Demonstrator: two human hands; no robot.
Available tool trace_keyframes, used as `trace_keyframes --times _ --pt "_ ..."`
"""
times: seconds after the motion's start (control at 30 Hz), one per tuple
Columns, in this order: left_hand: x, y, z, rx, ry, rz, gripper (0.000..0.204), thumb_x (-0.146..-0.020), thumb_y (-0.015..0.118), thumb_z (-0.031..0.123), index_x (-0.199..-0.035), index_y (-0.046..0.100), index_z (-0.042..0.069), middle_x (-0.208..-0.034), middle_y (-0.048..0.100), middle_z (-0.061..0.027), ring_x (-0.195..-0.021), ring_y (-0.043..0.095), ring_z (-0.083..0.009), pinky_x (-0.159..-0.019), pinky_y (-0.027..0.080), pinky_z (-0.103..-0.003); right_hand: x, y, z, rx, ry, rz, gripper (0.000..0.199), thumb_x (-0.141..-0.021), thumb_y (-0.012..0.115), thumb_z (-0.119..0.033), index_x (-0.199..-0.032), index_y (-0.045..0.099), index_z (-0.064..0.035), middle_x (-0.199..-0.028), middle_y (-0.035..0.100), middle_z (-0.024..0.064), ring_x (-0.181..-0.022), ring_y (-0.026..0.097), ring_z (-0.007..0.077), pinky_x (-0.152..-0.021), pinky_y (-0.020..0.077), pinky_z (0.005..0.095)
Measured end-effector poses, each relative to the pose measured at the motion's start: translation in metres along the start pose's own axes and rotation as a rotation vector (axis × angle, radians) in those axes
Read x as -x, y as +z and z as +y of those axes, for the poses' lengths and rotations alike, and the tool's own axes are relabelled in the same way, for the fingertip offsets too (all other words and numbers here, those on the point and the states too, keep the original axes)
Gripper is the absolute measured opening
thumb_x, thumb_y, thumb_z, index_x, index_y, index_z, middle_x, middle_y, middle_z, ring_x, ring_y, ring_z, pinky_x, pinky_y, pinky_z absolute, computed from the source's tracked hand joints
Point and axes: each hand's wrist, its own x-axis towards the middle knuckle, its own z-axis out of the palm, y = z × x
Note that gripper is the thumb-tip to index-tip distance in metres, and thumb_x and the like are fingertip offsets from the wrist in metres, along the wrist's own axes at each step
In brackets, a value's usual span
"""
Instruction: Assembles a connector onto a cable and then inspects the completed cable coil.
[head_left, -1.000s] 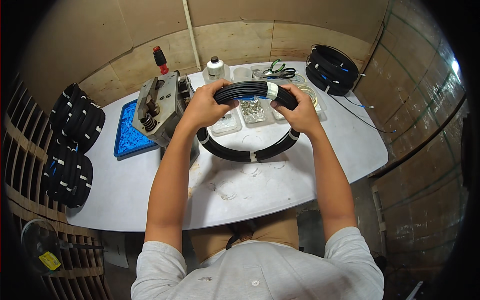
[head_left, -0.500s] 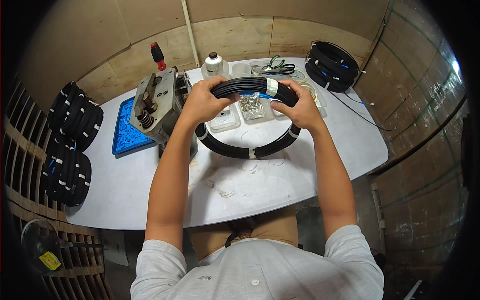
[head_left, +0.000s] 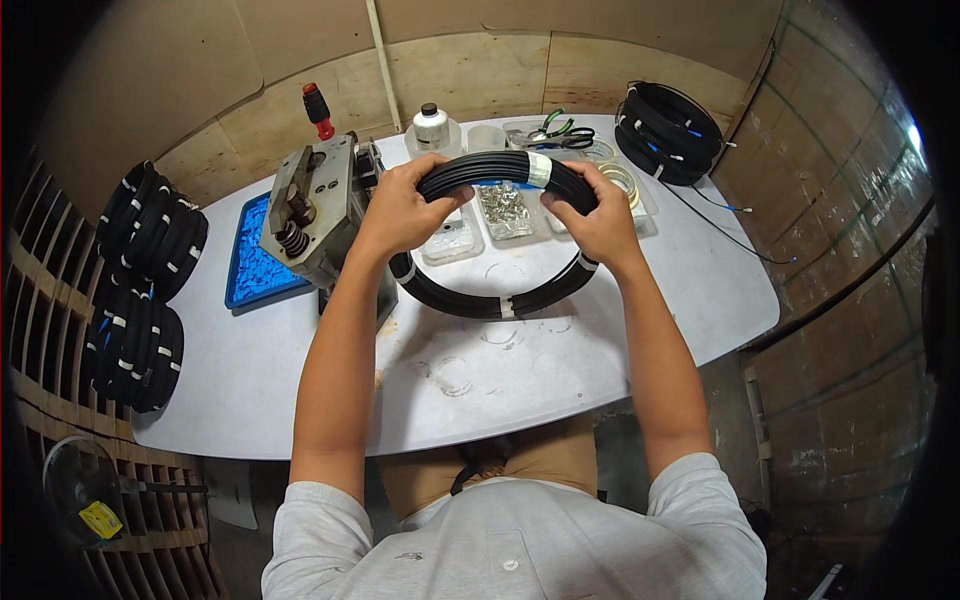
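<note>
Both hands grip a coil of black cable [head_left: 455, 298], bound with several bands of whitish tape. My left hand [head_left: 413, 205] is wrapped round its upper left side, thumb on the inner edge. On the upper right side, my right hand [head_left: 595, 212] holds it the same way. The coil's far part is tilted up, and its near part hangs low over the white table [head_left: 520, 385]. Through the ring show a clear tray of small metal parts [head_left: 507, 212] and a clear tray with whitish contents [head_left: 452, 240].
A metal press [head_left: 318, 205] stands left, beside a blue tray of small blue pieces [head_left: 262, 268]. More black cable coils [head_left: 140, 335] are stacked far left; others [head_left: 668, 135] lie back right with loose ends trailing. At the back are a white bottle [head_left: 430, 128], pliers [head_left: 565, 135] and tape rolls [head_left: 622, 182].
Almost nothing differs. The coil and both hands have shifted very slightly, and the grip is the same.
</note>
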Motion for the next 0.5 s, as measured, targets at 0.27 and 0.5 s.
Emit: trace_keyframes --times 0.27,0.5 --pt "0.003 -0.001 0.004 -0.011 0.005 0.015 0.025 -0.079 0.078 0.020 -0.096 0.071 0.004 -0.073 0.068 -0.0070 -0.061 0.058 -0.0120 -0.059 0.046 -0.029 0.000 0.000 0.000 0.022 0.044 0.012 0.035 -0.077 0.082 -0.016 -0.107 0.067 -0.0048 -0.088 0.073 0.0063 -0.079 0.067 0.0121 -0.075 0.0526 0.0270" --pt "0.004 -0.002 -0.007 0.064 0.022 0.015 0.024 -0.078 0.078 0.018 -0.096 0.070 0.003 -0.072 0.067 -0.0042 -0.062 0.056 -0.0097 -0.059 0.045 -0.028 0.018 0.003 0.022 -0.103 0.033 0.030 0.050 -0.078 0.083 -0.017 -0.121 0.061 -0.0046 -0.095 0.070 0.0040 -0.082 0.063 0.0101 -0.076 0.0510 0.0258"
